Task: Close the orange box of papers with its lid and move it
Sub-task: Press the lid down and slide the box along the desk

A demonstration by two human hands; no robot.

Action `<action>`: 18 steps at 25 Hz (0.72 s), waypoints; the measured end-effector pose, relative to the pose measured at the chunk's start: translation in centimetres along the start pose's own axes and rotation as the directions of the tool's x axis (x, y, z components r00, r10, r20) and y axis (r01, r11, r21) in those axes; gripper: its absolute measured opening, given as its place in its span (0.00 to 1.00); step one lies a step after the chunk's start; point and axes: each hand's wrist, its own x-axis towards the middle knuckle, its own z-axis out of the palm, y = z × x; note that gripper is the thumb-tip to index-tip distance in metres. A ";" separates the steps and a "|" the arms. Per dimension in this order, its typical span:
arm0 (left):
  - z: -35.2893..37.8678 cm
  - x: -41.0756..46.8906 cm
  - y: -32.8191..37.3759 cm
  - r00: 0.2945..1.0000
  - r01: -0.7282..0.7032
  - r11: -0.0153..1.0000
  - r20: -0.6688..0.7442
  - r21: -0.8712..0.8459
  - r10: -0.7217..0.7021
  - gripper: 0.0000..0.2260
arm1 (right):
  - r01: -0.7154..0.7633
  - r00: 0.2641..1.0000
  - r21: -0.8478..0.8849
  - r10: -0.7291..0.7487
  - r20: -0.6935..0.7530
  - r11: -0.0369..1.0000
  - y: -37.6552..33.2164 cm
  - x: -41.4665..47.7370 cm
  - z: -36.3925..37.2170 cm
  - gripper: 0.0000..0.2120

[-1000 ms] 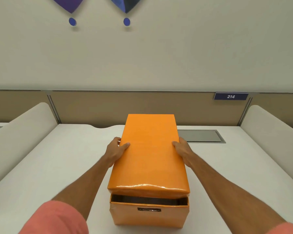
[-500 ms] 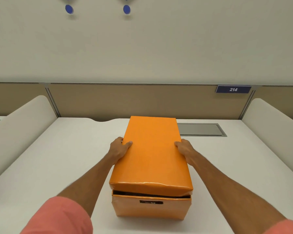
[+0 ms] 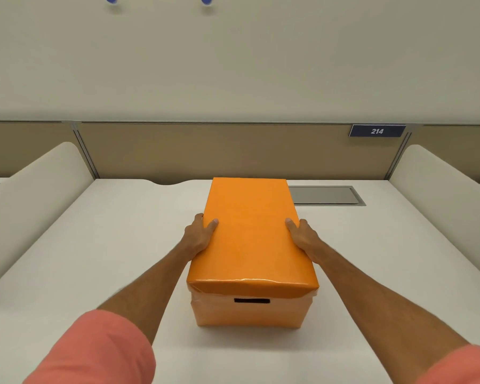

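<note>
Now seated flush on glossy orange rectangular box [image 3: 251, 311]: matching orange lid [image 3: 250, 234], long axis pointing away. Gripping lid's 2 long edges: left hand [image 3: 198, 236], right hand [image 3: 302, 236].

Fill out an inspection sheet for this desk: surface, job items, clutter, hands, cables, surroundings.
Surface: white desk, bare around the box.
Job's things: orange lid sits down over the orange box; no gap shows at the near edge; handle slot faces the camera.
Clutter: nothing seen.
Hands: left hand and right hand each keep a grip on a long side of the lid, thumbs on top.
Cables: nothing seen; a grey hatch lies behind the box.
Surroundings: tan partition, sign 214, white side dividers.
</note>
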 end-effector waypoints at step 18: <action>0.9 5.4 2.2 0.966 -0.217 0.810 0.001 0.544 0.258 0.37 | 0.218 0.939 -0.454 -0.313 -0.143 0.864 -1.0 3.4 0.7 0.38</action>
